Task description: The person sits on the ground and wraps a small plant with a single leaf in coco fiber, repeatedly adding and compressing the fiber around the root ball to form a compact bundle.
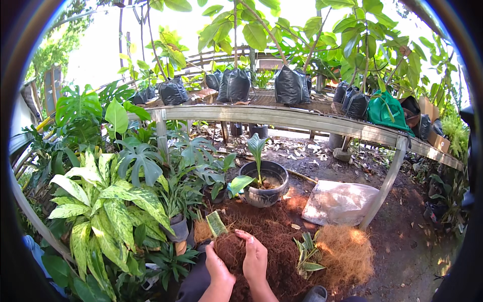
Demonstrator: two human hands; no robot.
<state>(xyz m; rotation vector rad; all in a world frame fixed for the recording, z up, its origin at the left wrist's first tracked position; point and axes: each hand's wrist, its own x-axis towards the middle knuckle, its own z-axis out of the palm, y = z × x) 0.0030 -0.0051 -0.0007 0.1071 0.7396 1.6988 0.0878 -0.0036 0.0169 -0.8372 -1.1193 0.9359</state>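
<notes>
My left hand [219, 268] and my right hand [255, 258] are cupped around a ball of brown, fibrous coir mix [228, 247]. A short, cut snake plant leaf [216, 224] with yellowish edges stands tilted out of its top. Under and beyond my hands spreads a loose heap of reddish-brown coir [281, 245]. To the right, several snake plant pieces [308, 253] lie against a mound of tan coconut fibre [346, 255]. Left of the ball sits another small tuft of tan fibre [202, 231], partly hidden.
A black plastic pot [264, 196] with a leafy plant stands beyond the heap. A pale sack [337, 204] lies beside a wooden bench leg [388, 181]. Variegated dieffenbachia [113, 204] crowds the left. Black grow bags [234, 86] line the wooden bench [264, 113].
</notes>
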